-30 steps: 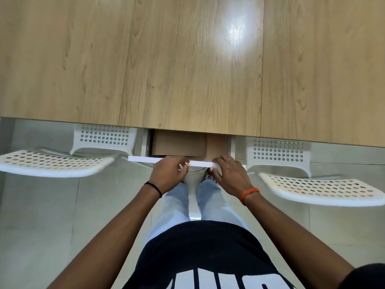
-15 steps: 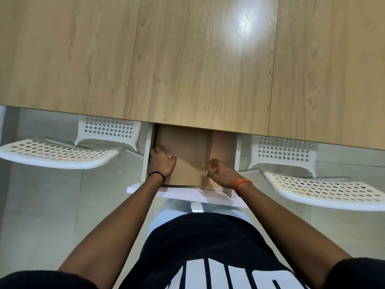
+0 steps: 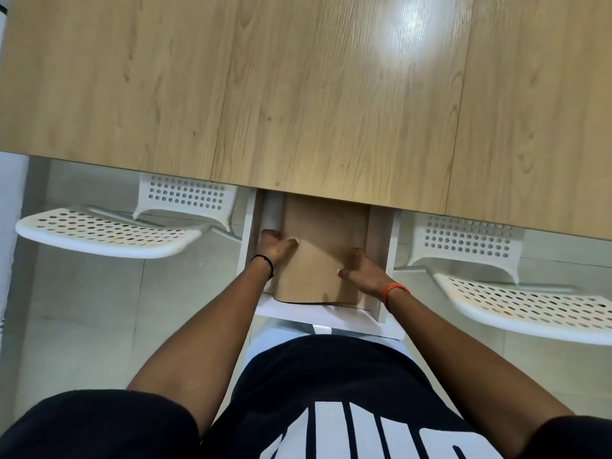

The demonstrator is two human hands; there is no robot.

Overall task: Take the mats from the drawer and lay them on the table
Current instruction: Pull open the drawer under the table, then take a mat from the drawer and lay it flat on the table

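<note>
So far only the opening stage looks done: the drawer (image 3: 318, 309), a white box set under the near edge of the wooden surface (image 3: 298, 94), stands pulled out toward the person, its white front panel nearest the body. Inside lie the mats (image 3: 321, 246), tan and flat, apparently a stack, though how many cannot be told; their far end runs under the surface edge, and their near edge curls up slightly just behind the front panel. A darker brown strip shows along the right side of the drawer, perhaps another mat or the drawer floor, unclear. Left hand (image 3: 276, 248), black band at the wrist, sits at the left edge of the mats, fingers curled over or under that edge; it appears to grip them. Right hand (image 3: 361, 270), orange band at the wrist, sits at the right edge with thumb on top of the tan sheet and fingers tucked toward the side, so likely pinching the edge. Mats look barely lifted, if at all, and remain within the drawer. Nothing lies on the visible part of the surface. Left to do, by my reckoning: lift the mats out, bring them up over the edge, spread them on the surface. White perforated chairs (image 3: 109, 231) flank the drawer, left and right, tucked partly under.
</note>
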